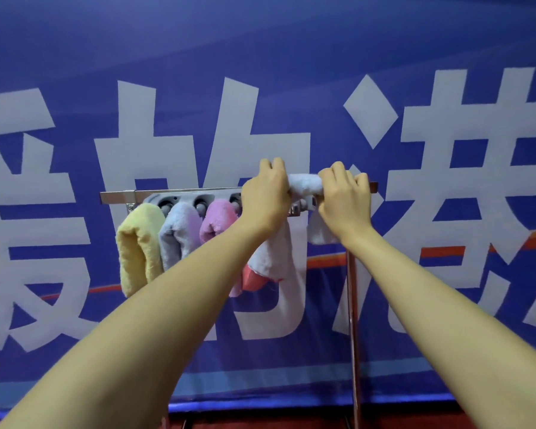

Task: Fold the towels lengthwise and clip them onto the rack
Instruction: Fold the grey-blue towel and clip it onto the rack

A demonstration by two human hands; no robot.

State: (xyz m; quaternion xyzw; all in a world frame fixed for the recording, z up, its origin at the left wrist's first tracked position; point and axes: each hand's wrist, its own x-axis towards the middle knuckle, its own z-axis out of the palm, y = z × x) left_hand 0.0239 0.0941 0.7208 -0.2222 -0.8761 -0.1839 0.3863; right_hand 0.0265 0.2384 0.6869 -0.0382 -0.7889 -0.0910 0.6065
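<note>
Last towel going up on the rack.

Nearest us, our left hand (265, 193) and right hand (342, 196) both curl around a white towel (304, 184) bunched on top of the rack (180, 193), its ends hanging below our wrists. Left of our left hand hang a yellow towel (138, 249), a lavender towel (180, 230) and a pink towel (218, 221), already clipped. A coral towel (252, 280) shows under our left forearm. We judge the task nearly finished. Behind everything, a blue banner (260, 41).
</note>
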